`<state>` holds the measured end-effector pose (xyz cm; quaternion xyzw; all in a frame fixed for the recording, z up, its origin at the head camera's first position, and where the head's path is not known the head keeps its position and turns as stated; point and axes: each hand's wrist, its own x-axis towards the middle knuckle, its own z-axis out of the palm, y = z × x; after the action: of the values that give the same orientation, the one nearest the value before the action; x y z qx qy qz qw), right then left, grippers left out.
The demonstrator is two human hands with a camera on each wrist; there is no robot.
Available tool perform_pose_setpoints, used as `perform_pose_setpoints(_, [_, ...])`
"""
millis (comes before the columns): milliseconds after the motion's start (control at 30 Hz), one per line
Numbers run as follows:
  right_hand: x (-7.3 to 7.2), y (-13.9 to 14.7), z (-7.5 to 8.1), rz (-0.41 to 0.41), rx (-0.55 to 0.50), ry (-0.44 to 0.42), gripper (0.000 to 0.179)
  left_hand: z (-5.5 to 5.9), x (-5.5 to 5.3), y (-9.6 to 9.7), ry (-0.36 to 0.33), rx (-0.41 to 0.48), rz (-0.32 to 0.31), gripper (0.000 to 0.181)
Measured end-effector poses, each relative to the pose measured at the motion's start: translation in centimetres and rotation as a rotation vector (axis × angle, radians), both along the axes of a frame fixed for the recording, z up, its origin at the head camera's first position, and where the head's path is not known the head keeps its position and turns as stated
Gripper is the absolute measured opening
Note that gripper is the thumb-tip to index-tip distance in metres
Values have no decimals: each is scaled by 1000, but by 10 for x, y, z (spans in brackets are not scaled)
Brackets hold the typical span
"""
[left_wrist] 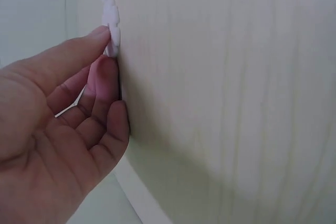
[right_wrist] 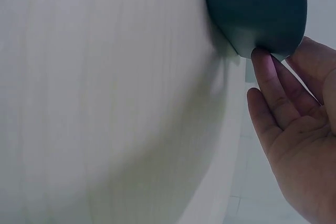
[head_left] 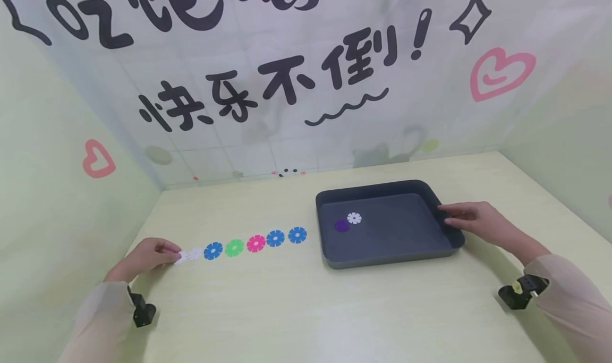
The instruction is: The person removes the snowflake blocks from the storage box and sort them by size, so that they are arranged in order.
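My left hand (head_left: 150,255) is at the left end of a row of flat notched discs on the table. Its thumb and a finger pinch the edge of a white snowflake disc (left_wrist: 113,38), partly hidden by the fingers. To the right follow a second white disc (head_left: 194,253), a blue disc (head_left: 213,250), a green disc (head_left: 234,247), a pink disc (head_left: 255,243) and two more blue ones. My right hand (head_left: 473,220) holds the right wall of a dark grey tray (head_left: 392,259), thumb and fingers at its rim.
Inside the tray lie a white disc (head_left: 354,218) and a purple disc (head_left: 341,226), side by side. Behind the pale wooden table (head_left: 306,310) hangs a printed backdrop (head_left: 268,134), with pale panels on both sides. Each wrist carries a small black camera.
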<state>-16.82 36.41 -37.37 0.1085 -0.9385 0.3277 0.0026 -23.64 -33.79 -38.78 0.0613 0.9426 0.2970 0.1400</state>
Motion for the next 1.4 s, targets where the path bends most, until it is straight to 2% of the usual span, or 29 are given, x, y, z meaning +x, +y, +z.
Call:
perform_pose_setpoints(300, [-1,2,-1,-1,-14,-9,42,10,0,6,54,-15,-38,30])
perform_pose_setpoints(533, [-1,2,-2,4,-27,-9,42,25,-3,28,129,-56,-56,26])
perform_pose_setpoints(733, [0,1,-1,4,-29,-6,41,41,-8,67,170,-16,-126,21])
perform_pose_setpoints(867, [0,1,-1,2,-27,-7,41,46,-13,94,176,20,-187,18])
perform_pose_setpoints(1000, [0,1,-1,5,-29,-8,42,49,-16,120,169,53,-240,17])
perform_pose_setpoints(1167, [-1,1,-2,14,-30,6,41,56,-15,155,147,96,-276,18])
perform_pose_setpoints(1400, [0,2,-2,10,-28,9,41,62,-20,206,114,113,-333,18])
